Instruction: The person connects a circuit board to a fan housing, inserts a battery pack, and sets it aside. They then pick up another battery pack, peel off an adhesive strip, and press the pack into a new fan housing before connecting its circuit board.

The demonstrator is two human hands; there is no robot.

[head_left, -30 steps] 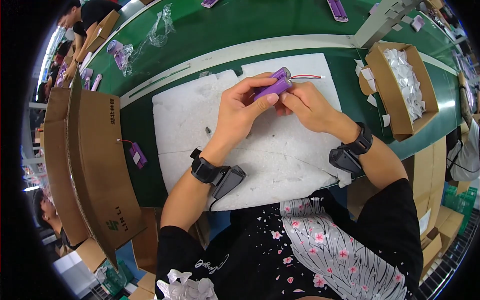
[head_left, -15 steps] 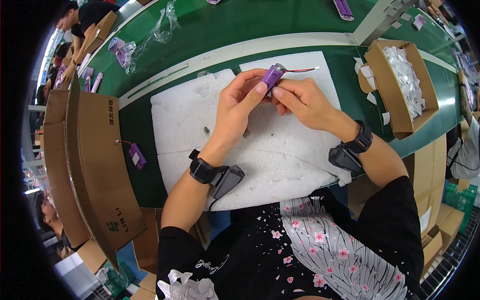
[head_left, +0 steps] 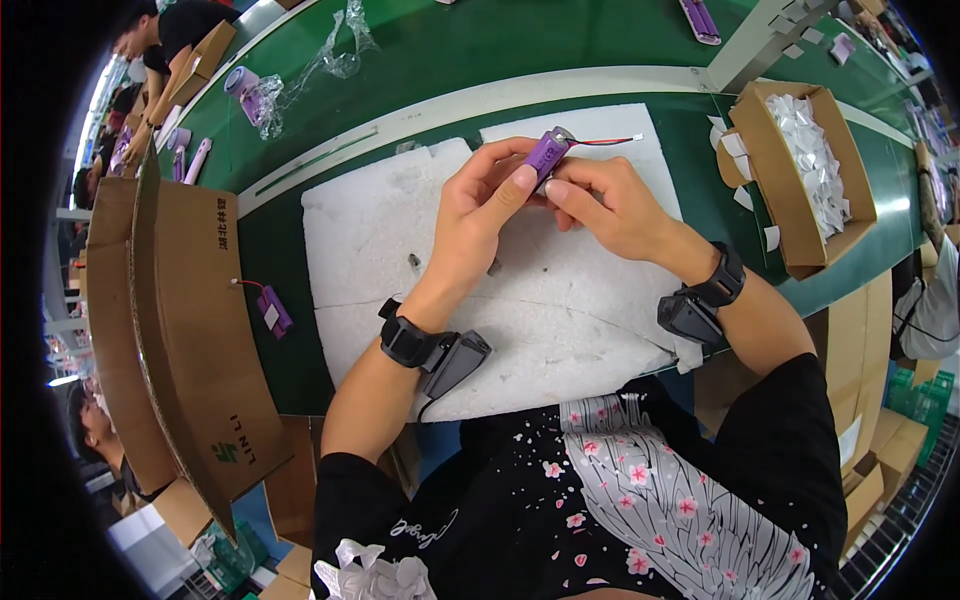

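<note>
Apparently to keep its red-and-black lead (head_left: 605, 142) clear, the left hand (head_left: 478, 200) pinches the purple battery pack (head_left: 546, 153) at the frame's upper centre, above a white foam sheet (head_left: 570, 330), while the right hand (head_left: 615, 208) bunches thumb and fingertips against its lower end, exact grip hidden.

Head fisheye, facing down, near; rim unclear

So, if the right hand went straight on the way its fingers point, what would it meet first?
Most likely the purple battery held in the left hand. The right hand points at its lower end and may be touching it; depth there is hard to judge.
</note>
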